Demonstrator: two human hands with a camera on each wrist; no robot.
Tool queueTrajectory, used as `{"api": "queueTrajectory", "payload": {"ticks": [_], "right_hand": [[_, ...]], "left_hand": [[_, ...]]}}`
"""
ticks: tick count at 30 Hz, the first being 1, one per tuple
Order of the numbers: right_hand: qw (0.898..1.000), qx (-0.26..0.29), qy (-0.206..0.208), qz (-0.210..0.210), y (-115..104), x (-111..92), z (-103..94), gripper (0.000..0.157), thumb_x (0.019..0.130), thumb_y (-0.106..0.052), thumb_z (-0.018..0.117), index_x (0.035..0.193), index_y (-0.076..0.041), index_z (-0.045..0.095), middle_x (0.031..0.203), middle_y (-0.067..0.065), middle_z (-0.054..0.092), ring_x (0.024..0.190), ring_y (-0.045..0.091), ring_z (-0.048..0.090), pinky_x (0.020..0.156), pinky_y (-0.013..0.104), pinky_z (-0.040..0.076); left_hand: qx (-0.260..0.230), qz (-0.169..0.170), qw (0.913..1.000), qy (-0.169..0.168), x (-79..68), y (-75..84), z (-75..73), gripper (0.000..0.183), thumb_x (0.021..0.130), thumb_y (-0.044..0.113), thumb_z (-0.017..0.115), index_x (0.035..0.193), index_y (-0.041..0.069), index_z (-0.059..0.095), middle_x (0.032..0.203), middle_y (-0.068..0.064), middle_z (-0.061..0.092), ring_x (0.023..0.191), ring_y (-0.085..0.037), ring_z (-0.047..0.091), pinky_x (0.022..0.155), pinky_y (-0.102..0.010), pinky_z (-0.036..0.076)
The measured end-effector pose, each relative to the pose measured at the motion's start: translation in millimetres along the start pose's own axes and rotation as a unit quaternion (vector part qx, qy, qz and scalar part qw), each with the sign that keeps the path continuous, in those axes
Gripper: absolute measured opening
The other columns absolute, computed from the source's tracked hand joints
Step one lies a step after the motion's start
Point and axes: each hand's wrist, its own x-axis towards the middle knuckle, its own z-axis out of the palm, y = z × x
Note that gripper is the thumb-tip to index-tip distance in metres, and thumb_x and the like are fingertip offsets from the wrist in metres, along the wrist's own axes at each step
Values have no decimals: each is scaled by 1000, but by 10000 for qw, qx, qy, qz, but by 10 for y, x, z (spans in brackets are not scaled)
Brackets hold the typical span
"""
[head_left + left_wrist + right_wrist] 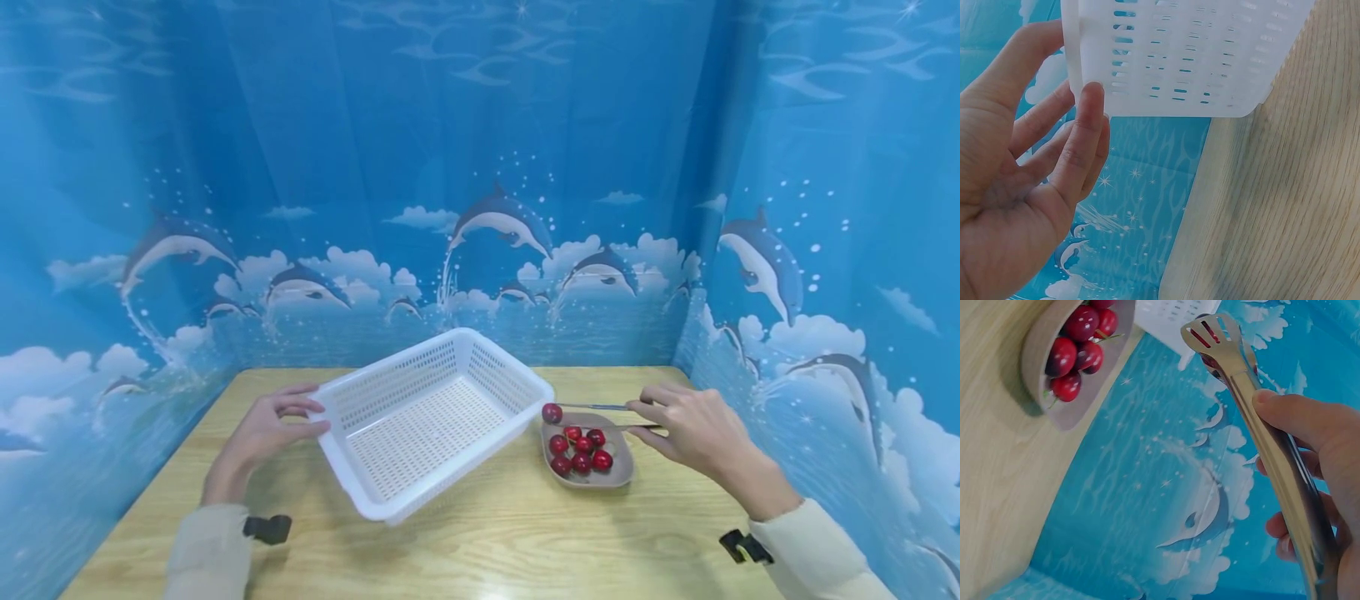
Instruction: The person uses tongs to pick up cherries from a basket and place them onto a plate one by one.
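A white perforated plastic basket [431, 492] stands at an angle, its inside bare. My left hand [273, 425] pinches its left rim between thumb and fingers; the left wrist view shows the fingers at the basket wall [1172, 62]. In my right hand [697, 429] are metal tongs [1272, 450] with slotted heads. Their tips clasp one red cherry [552, 413] near the basket's right corner, over the edge of a small beige bowl [624, 473]. Several more cherries [582, 463], some with green stems, lie in that bowl. Whether the basket's underside fully touches the table is unclear.
The light wood-grain table [480, 550] lies beneath everything. Blue curtains [337, 167] printed with dolphins and clouds close it in at the back and on both sides. A dark strap [267, 529] sits at each wrist.
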Motion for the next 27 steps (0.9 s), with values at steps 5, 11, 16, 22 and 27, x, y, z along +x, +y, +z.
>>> {"api": "queueTrajectory", "payload": {"ticks": [5, 11, 16, 22, 27], "right_hand": [[9996, 8, -293, 58, 47, -139, 22, 77, 106, -62, 18, 94, -19, 81, 80, -5, 67, 52, 4, 51, 39, 13, 18], [9938, 110, -1062, 321, 52, -232, 44, 30, 92, -50, 73, 96, -22, 82, 78, -10, 60, 51, -4, 34, 41, 15, 21], [9855, 253, -1595, 529, 14, -229, 86, 23, 78, -34, 89, 97, -23, 82, 77, -11, 60, 53, -3, 34, 41, 17, 26], [9807, 224, -1838, 621, -1, -225, 130, 23, 79, -37, 88, 97, -23, 83, 76, -11, 60, 54, -2, 35, 41, 18, 26], [9785, 252, -1938, 665, 3, -216, 137, 24, 79, -37, 88, 96, -22, 83, 74, -12, 57, 55, -2, 35, 42, 17, 26]], "left_hand": [[-39, -29, 10000, -15, -9, 3, 7, 49, 86, 31, 84, 119, -3, 71, 165, -22, 37, 130, -45, 57, 101, -52, 56], [-41, 11, 10000, 9, -15, 4, 14, 45, 87, 26, 84, 119, -4, 71, 164, -22, 38, 128, -43, 58, 92, -33, 55], [-36, -29, 10000, -4, -27, 24, 15, 46, 87, 27, 84, 119, -4, 71, 164, -22, 37, 128, -42, 58, 88, -28, 53], [52, -96, 9999, 17, -30, 49, 14, 49, 87, 31, 84, 119, -3, 71, 165, -23, 36, 129, -44, 57, 98, -44, 56], [60, -91, 9999, 67, -15, 41, 12, 49, 86, 33, 84, 118, -2, 72, 165, -22, 37, 129, -44, 57, 102, -53, 53]]}}
